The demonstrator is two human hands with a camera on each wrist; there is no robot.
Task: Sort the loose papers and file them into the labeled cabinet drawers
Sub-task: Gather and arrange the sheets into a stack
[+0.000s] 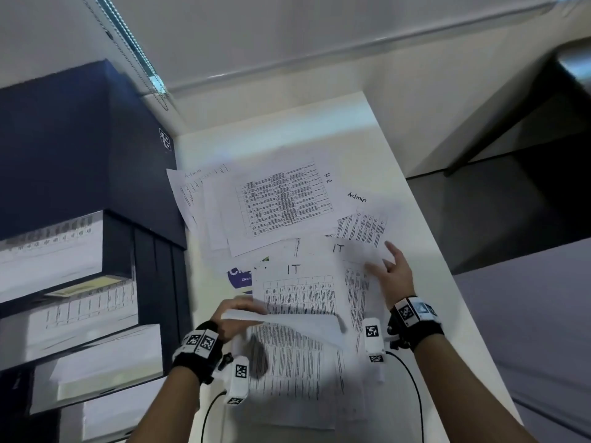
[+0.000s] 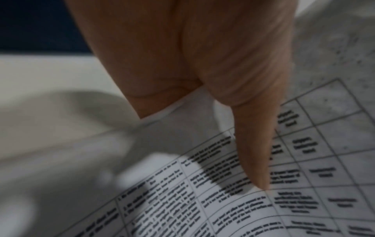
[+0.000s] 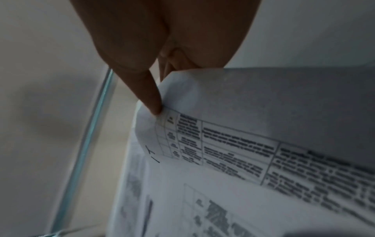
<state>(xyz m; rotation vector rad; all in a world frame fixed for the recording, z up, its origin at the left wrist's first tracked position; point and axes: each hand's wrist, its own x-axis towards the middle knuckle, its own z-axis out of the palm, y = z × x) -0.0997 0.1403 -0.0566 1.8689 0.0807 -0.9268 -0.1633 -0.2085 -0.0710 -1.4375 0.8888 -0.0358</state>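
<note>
Loose printed sheets lie spread over the white table point(image 1: 287, 129), hand-marked HR point(image 1: 281, 199), Admin point(image 1: 361, 219) and IT point(image 1: 297, 282). My left hand point(image 1: 238, 311) pinches the curled top edge of a table-printed sheet point(image 1: 287, 356) near the front; my left thumb point(image 2: 253, 152) lies on its print point(image 2: 202, 208). Further right, my right hand point(image 1: 388, 266) pinches the corner of another IT sheet point(image 1: 339, 249), raised and blurred. My right thumb point(image 3: 150, 96) presses on that sheet point(image 3: 263, 112), with fingers behind it.
A dark blue cabinet point(image 1: 80, 148) stands against the table's left side, with several drawers point(image 1: 64, 251) pulled out and holding papers. A second Admin sheet point(image 1: 184, 187) lies by the cabinet. The table's right edge point(image 1: 447, 266) drops to a dark floor.
</note>
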